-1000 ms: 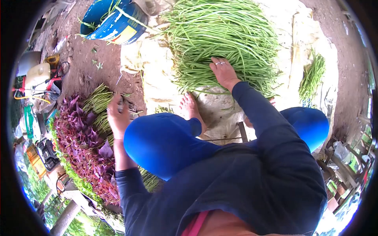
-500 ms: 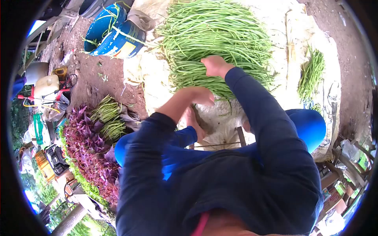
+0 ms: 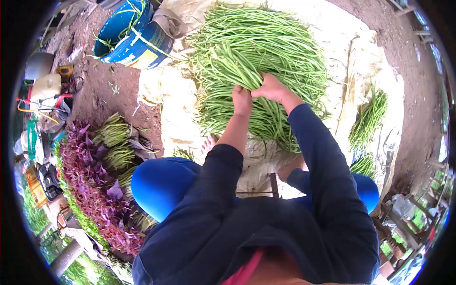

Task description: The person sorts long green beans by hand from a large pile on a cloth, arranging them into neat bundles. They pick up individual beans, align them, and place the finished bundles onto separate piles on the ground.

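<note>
A wide pile of long green beans (image 3: pixel 289 42) lies on a pale sheet (image 3: pixel 342 52). Over its middle, my left hand (image 3: pixel 242 99) and my right hand (image 3: pixel 273 89) meet around the near end of a bunch of beans (image 3: pixel 232 64). The bunch points up and to the left, above the rest of the pile. Fingers of both hands are closed on it, and the hands touch or nearly touch.
A blue bucket (image 3: pixel 142 45) with bean strands stands at the upper left. Purple leafy vegetables (image 3: pixel 90 175) and bundled beans (image 3: pixel 114 130) lie at the left. Smaller bean bunches (image 3: pixel 370 116) rest at the right. My bent knees flank the near sheet.
My hands have come together over the pile, and a bunch of beans is now held between them. The view has shifted a little.
</note>
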Tool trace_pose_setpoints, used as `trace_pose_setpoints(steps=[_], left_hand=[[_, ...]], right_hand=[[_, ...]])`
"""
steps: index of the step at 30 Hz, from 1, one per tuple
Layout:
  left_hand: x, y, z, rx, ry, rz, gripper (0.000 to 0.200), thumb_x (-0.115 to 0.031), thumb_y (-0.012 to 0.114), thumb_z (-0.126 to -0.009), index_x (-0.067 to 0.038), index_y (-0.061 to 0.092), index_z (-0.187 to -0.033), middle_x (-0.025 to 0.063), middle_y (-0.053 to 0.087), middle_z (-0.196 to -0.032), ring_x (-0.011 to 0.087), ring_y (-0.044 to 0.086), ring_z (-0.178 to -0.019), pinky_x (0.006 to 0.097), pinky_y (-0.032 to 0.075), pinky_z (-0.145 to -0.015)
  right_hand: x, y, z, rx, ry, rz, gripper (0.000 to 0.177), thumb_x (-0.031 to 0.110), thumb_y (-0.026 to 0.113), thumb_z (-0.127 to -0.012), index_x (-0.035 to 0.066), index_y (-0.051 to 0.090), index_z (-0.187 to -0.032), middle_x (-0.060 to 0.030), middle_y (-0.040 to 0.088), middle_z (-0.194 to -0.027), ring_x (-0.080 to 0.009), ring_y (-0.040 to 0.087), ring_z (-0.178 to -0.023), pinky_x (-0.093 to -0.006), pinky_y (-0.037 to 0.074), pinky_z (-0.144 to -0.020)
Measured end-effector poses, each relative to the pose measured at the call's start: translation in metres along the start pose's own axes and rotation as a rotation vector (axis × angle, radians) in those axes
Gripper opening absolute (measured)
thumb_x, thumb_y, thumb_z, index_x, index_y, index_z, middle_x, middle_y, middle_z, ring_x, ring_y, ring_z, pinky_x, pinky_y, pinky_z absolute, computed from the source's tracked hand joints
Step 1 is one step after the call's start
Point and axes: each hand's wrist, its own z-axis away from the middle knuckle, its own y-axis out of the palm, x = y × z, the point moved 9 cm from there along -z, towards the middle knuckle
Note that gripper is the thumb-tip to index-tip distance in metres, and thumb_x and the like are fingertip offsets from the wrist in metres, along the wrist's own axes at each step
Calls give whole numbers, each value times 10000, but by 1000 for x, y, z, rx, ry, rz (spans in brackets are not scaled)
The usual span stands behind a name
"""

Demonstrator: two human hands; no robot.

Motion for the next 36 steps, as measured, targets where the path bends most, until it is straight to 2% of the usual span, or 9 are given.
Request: trace_pose_setpoints(steps=[1, 4, 9, 14, 18, 23, 30, 32, 36], left_hand=[[5, -3, 1, -17, -3, 20, 345, -25, 451, -907, -41, 501, -1248, 84, 594, -1199, 213, 573, -1074, 349, 432, -952], [4, 20, 12, 214, 483, -1702, 504, -342, 377, -937, -139, 389, -1397, 78, 329, -1473, 342, 154, -1402, 587, -4, -1119], [20, 23, -11, 167, 393, -1831, 556, -544, 317, -932, -300, 331, -1432, -5, 204, -1536, 341, 96, -1418, 622, 23, -1101], [12, 22, -10, 126, 516, -1705, 558, -533, 302, -950, -301, 269, -1456, -25, 121, -1555, 343, 101, -1414, 607, 51, -1103], [6, 25, -4, 159, 550, -1657, 582, -484, 382, -942, -248, 258, -1459, -7, 135, -1554, 373, 114, -1408, 624, 43, -1095], [-52, 56, -12, 382, -43, -1486, 718, -366, 625, -812, -211, 326, -1446, 27, 123, -1564, 327, 90, -1430, 588, 23, -1114], [-259, 178, 148, 1311, -20, 21, 922, -255, 711, -794, -30, 134, -1477, 145, 285, -1488, 276, 195, -1399, 427, 129, -1134], [-288, 172, 152, 1156, -58, 133, 624, -126, 726, -784, 6, 434, -1319, 106, 562, -1247, 224, 509, -1175, 370, 362, -1023], [-321, 161, 171, 1029, 194, -185, 611, -55, 688, -786, 13, 423, -1332, 144, 539, -1272, 260, 511, -1198, 386, 416, -1001]], right_hand=[[3, -7, 4, -37, 33, 86, 617, 133, 750, -610, -23, 560, -1176, -95, 663, -917, -167, 595, -790, -285, 477, -771], [33, -19, 28, -13, -19, 63, 655, 158, 752, -608, -20, 542, -1202, -152, 662, -995, -217, 626, -884, -314, 479, -814], [75, -71, 92, -170, -76, -279, 640, 54, 748, -625, 7, 528, -1224, -105, 648, -1001, -186, 622, -865, -317, 505, -793], [187, -152, 184, -64, -763, -512, 503, -4, 633, -678, 54, 519, -1164, -12, 538, -851, -146, 515, -749, -292, 425, -699], [227, -200, 255, -257, -776, -609, 489, 45, 626, -702, 68, 488, -1170, -5, 521, -811, -130, 489, -734, -320, 393, -713], [133, -209, 259, -492, -363, -540, 439, 71, 673, -641, -15, 608, -1066, -143, 665, -945, -215, 634, -897, -357, 508, -847], [196, -86, 212, -139, -375, -466, 390, 9, 723, -665, -2, 608, -1037, -73, 663, -888, -164, 635, -781, -300, 507, -762], [194, -61, 204, -75, -289, -351, 420, 12, 731, -661, 23, 608, -1062, -57, 667, -880, -143, 624, -785, -290, 497, -765], [208, -35, 186, -150, -337, -331, 448, 33, 720, -643, -4, 605, -1075, -54, 651, -847, -131, 601, -727, -282, 493, -672]])
